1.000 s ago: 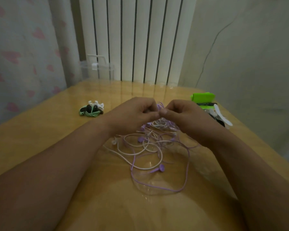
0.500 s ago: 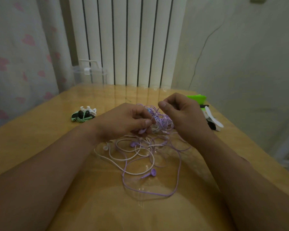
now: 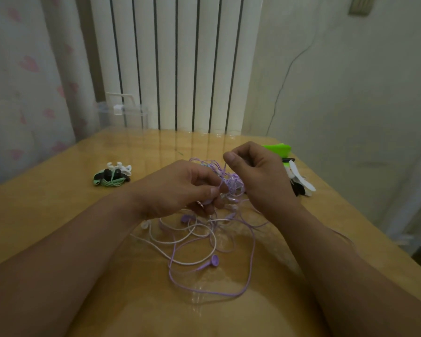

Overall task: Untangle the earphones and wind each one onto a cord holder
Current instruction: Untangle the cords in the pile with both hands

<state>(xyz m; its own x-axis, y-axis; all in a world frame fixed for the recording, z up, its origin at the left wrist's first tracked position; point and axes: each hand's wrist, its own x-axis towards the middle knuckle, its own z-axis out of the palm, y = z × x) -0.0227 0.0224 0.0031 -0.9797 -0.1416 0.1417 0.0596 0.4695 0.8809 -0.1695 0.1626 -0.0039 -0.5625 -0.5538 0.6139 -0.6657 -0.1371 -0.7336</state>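
Note:
A tangle of purple and white earphone cords (image 3: 212, 242) lies on the wooden table (image 3: 46, 215), with a knotted clump (image 3: 231, 183) lifted between my hands. My left hand (image 3: 180, 188) pinches the cords at the clump's lower left. My right hand (image 3: 258, 171) pinches a purple strand and holds it up above the clump. A purple earbud (image 3: 213, 260) rests on the table below, inside a wide purple loop. At the left sits a green earphone wound on a cord holder (image 3: 111, 177).
Spare cord holders in green (image 3: 277, 148), white (image 3: 299, 177) and black lie at the table's right edge, partly behind my right hand. A clear plastic box (image 3: 123, 113) stands at the back left before the radiator. A curtain hangs at the left.
My hands, pressed together at the knot a second ago, have drawn apart. The right hand has risen, pulling a purple strand up from the clump; the left hand has dropped slightly.

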